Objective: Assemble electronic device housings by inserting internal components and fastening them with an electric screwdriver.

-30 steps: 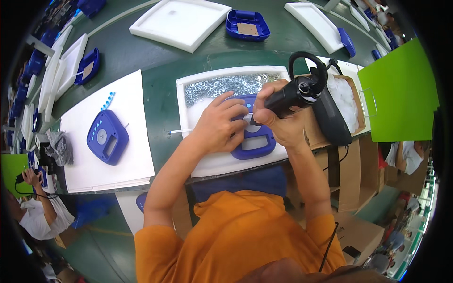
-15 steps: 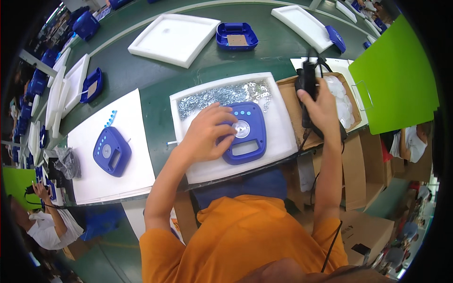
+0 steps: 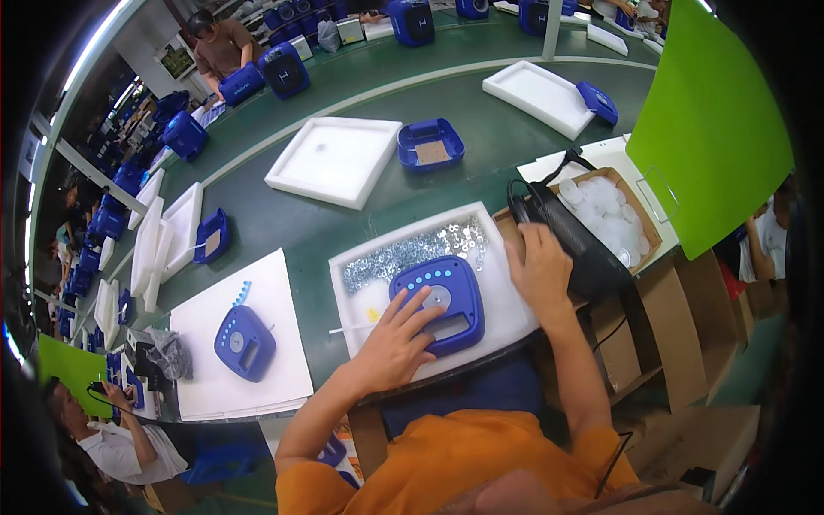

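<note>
My left hand point(image 3: 396, 342) lies with its fingers spread on a blue plastic housing point(image 3: 470, 296), which has a row of light-blue dots, a clear round disc point(image 3: 436, 298) and a handle cut-out. The fingertips touch it near the disc. The housing rests in a white foam tray point(image 3: 506, 283) beside a spread of small shiny metal pieces point(image 3: 390, 264). At the tray's right edge is my right hand point(image 3: 542, 273), thumb and fingers apart, with nothing visible in it. It is nearest to a long black case-like object point(image 3: 579, 240) and a smaller black corded tool point(image 3: 525, 203).
A cardboard box of clear discs point(image 3: 605, 206) stands at the right, by a green panel point(image 3: 712, 129). A second blue housing point(image 3: 245, 343) lies on a white sheet point(image 3: 287, 378) at left. Another foam tray point(image 3: 335, 163) and a blue shell point(image 3: 431, 146) sit beyond.
My right hand has let go of the black tool and come down to the tray's edge. My left hand has flattened onto the housing. The whole view has shifted upward.
</note>
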Motion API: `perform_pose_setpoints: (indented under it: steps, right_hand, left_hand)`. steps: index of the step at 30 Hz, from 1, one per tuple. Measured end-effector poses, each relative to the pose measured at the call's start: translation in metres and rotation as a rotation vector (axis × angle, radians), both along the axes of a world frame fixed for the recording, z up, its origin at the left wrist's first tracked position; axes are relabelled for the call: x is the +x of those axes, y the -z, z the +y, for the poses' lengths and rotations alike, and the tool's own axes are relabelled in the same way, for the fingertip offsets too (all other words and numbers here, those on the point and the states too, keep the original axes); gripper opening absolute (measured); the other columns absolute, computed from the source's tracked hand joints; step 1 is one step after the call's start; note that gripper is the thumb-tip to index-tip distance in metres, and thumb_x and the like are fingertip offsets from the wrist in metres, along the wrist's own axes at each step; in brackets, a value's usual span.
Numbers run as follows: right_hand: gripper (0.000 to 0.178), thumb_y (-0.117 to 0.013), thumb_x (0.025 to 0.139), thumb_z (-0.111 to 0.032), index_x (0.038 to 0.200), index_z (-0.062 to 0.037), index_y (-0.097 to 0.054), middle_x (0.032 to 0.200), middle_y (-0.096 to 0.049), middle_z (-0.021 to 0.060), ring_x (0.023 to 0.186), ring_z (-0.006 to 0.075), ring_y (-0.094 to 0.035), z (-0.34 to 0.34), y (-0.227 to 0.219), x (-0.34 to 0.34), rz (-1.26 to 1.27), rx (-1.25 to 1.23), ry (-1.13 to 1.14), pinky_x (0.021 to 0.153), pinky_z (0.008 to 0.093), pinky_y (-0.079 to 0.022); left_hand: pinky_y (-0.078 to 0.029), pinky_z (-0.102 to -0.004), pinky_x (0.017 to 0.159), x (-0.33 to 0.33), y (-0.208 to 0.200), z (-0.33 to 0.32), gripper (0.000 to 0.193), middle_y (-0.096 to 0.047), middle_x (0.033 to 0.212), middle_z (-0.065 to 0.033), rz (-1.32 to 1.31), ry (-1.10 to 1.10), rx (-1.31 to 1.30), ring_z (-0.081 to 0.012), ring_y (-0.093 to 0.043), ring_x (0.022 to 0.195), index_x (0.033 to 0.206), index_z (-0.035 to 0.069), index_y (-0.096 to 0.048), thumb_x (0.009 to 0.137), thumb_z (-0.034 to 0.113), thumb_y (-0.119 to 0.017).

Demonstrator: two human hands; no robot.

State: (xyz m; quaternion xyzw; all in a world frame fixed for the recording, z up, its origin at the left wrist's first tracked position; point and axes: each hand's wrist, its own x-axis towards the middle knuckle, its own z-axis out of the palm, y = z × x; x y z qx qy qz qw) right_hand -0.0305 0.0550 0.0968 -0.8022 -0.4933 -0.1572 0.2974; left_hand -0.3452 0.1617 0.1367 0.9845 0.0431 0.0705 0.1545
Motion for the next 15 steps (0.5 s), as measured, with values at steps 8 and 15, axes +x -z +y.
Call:
perform_pose_setpoints:
  steps: [8,15]
  right_hand:
    - [0.023,-0.083,0.095,-0.012,0.114,-0.0011,-0.076,0.118,-0.076,0.0179,0.104,0.0409,-0.076,-0.017,0.02,-0.044,0.108,0.214,-0.234,0.089,0.0494,-0.062]
    - [0.021,-0.084,0.093,-0.011,0.11,0.0006,-0.077,0.119,-0.077,0.0192,0.103,0.0419,-0.075,-0.017,0.018,-0.042,0.129,0.202,-0.278,0.09,0.0497,-0.061]
  left_hand:
    - [-0.03,-0.0711,0.134,0.015,-0.033,0.128,0.027,-0.065,0.152,-0.0172,-0.329,-0.311,0.119,-0.0473,-0.045,0.163,0.108,0.004,-0.078,0.085,0.01,-0.091]
    - [-0.029,-0.0674,0.135,0.072,0.018,0.297,0.038,-0.063,0.16,-0.0195,-0.237,-0.673,0.353,-0.0466,-0.044,0.163,0.13,0.005,-0.08,0.096,0.021,-0.085]
